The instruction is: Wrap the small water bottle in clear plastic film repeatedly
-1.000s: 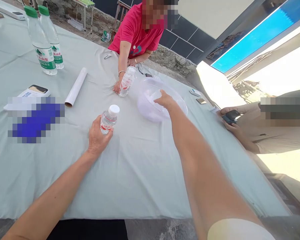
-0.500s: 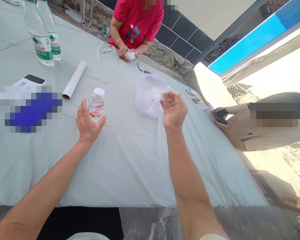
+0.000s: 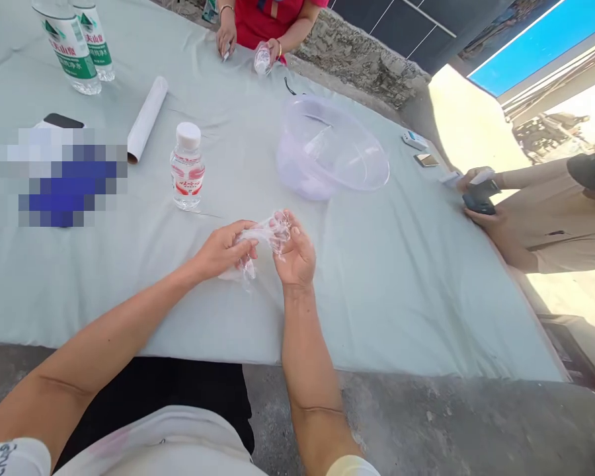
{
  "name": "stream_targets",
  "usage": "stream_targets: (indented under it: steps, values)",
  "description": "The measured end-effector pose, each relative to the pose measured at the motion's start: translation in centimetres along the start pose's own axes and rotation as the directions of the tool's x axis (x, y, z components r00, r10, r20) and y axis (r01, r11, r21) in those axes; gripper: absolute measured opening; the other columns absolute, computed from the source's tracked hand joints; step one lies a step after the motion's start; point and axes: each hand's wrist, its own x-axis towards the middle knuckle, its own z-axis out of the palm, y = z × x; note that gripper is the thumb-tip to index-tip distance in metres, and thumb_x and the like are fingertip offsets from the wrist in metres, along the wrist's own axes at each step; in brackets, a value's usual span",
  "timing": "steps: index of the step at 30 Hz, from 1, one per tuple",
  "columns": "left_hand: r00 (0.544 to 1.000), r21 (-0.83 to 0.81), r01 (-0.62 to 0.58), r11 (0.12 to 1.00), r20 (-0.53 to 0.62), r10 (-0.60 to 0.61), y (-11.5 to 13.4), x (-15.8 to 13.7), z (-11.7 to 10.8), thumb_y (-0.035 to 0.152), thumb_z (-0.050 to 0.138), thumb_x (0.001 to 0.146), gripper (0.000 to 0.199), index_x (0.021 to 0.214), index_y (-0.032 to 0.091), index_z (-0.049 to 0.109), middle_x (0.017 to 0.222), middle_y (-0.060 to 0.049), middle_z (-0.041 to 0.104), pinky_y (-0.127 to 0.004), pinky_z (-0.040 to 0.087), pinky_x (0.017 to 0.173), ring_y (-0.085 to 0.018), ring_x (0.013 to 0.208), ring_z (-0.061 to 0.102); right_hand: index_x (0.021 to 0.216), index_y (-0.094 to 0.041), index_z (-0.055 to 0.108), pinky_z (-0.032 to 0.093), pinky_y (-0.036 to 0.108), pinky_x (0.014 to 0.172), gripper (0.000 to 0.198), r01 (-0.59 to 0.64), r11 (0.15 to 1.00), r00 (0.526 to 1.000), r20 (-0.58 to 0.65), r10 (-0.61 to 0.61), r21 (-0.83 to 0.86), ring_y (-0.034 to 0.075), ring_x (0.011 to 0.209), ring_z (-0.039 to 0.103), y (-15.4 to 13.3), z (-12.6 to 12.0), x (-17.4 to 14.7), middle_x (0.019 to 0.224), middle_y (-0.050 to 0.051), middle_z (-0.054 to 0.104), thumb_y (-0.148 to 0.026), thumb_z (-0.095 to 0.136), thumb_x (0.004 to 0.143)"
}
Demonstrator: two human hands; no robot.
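A crumpled piece of thin clear plastic film (image 3: 262,233) is stretched between my two hands over the near part of the table. My left hand (image 3: 218,251) pinches one end, and some film hangs below its fingers. The other end is held in the curled fingers of my right hand (image 3: 297,258). Beyond my left hand stands a small water bottle (image 3: 187,175) with a white cap and red label, upright and untouched. Farther off to the right is a translucent purple basin (image 3: 302,175), with a bit of clear plastic showing inside.
A white roll (image 3: 149,119) lies left of the bottle. Two large water bottles (image 3: 74,56) stand at the far left, near a phone (image 3: 63,121). Across the table a person's hand (image 3: 274,49) holds a bottle. Another person at right holds a dark device (image 3: 480,197).
My left hand has left the small bottle and now grips the film. My right hand has come from the basin toward me, bringing the film. The view has tilted down.
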Motion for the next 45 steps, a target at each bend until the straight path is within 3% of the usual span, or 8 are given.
stream_targets:
  steps: [5, 8, 11, 19, 26, 36, 41, 45]
  values:
    - [0.978, -0.392, 0.149, 0.908, -0.075, -0.193, 0.3, 0.5, 0.1, 0.068, 0.063, 0.084, 0.061, 0.118, 0.018, 0.063, 0.070, -0.003, 0.068, -0.023, 0.043, 0.044, -0.013, 0.048, 0.060, 0.106, -0.026, 0.063, 0.059, 0.025, 0.077, 0.028, 0.014, 1.000, 0.964, -0.266, -0.010, 0.016, 0.014, 0.097, 0.071, -0.4, -0.7, 0.6, 0.105, 0.002, 0.073, -0.043, 0.066, 0.084]
    - [0.969, -0.415, 0.184, 0.891, -0.074, -0.235, 0.3, 0.6, 0.5, 0.069, 0.059, 0.086, 0.069, 0.137, 0.022, 0.054, 0.071, -0.002, 0.069, -0.025, 0.045, 0.043, -0.014, 0.047, 0.060, 0.100, -0.022, 0.065, 0.060, 0.027, 0.067, 0.046, -0.155, 0.985, 0.978, -0.155, 0.141, -0.078, 0.016, 0.084, 0.072, 0.2, 0.3, -0.1, 0.099, 0.005, 0.073, -0.064, 0.066, 0.080]
    - [0.970, -0.346, 0.174, 0.922, -0.100, -0.221, -0.2, 0.7, 1.0, 0.071, 0.059, 0.085, 0.075, 0.143, 0.024, 0.050, 0.069, -0.001, 0.068, -0.025, 0.044, 0.040, -0.014, 0.044, 0.058, 0.090, -0.020, 0.068, 0.059, 0.026, 0.069, 0.046, -0.233, 0.934, 0.969, 0.021, 0.247, -0.270, 0.015, 0.081, 0.070, 1.1, 1.6, -1.2, 0.093, 0.004, 0.073, -0.062, 0.076, 0.073]
    - [0.851, -0.397, 0.050, 0.916, -0.464, -0.248, -0.9, 1.9, -0.9, 0.059, 0.072, 0.080, 0.043, 0.084, 0.018, 0.060, 0.060, 0.002, 0.057, -0.021, 0.042, 0.044, -0.011, 0.048, 0.058, 0.077, -0.022, 0.054, 0.060, 0.024, 0.064, 0.037, -0.184, 0.977, 0.977, -0.129, 0.170, -0.110, 0.010, 0.069, 0.070, 0.7, 1.4, -0.9, 0.081, -0.002, 0.071, -0.052, 0.075, 0.081]
    - [0.918, -0.387, 0.176, 0.905, -0.267, -0.293, 0.1, 1.3, -0.1, 0.039, 0.089, 0.061, 0.063, 0.111, 0.021, 0.056, 0.075, 0.004, 0.061, -0.024, 0.047, 0.050, -0.012, 0.057, 0.059, 0.086, -0.024, 0.051, 0.044, 0.017, 0.042, 0.034, -0.211, 0.977, 0.961, -0.187, 0.202, -0.030, 0.005, 0.045, 0.053, 1.2, 1.4, -0.3, 0.063, -0.009, 0.056, -0.051, 0.072, 0.083]
    - [0.882, -0.139, 0.310, 0.941, -0.328, -0.339, 1.0, -1.4, -4.3, 0.018, 0.077, 0.062, 0.047, 0.107, 0.018, 0.062, 0.079, 0.000, 0.065, -0.024, 0.049, 0.051, -0.012, 0.061, 0.063, 0.076, -0.021, 0.055, 0.026, 0.015, 0.037, 0.023, -0.238, 0.939, 0.944, -0.286, 0.163, -0.249, 0.001, 0.040, 0.033, -0.6, -1.5, 1.3, 0.058, -0.009, 0.052, -0.034, 0.074, 0.076]
    - [0.788, 0.285, 0.381, 0.879, -0.597, -0.149, 1.3, -6.8, -5.5, 0.029, 0.067, 0.079, 0.036, 0.115, 0.024, 0.064, 0.097, -0.002, 0.068, -0.031, 0.054, 0.057, -0.015, 0.064, 0.066, 0.077, -0.021, 0.059, 0.031, 0.019, 0.038, 0.015, -0.218, 0.838, 0.963, -0.247, 0.104, -0.500, 0.004, 0.039, 0.039, -0.4, -1.6, 1.0, 0.058, -0.007, 0.056, -0.033, 0.067, 0.079]
    - [0.598, 0.635, 0.261, 0.727, -0.698, 0.394, 4.5, -9.1, -3.5, 0.023, 0.059, 0.088, 0.031, 0.119, 0.029, 0.063, 0.104, -0.001, 0.070, -0.039, 0.058, 0.078, -0.020, 0.084, 0.068, 0.078, -0.022, 0.059, 0.035, 0.021, 0.041, 0.014, -0.198, 0.770, 0.974, -0.210, 0.085, -0.606, 0.007, 0.042, 0.044, -0.2, -1.5, 0.7, 0.061, -0.006, 0.060, -0.035, 0.062, 0.083]
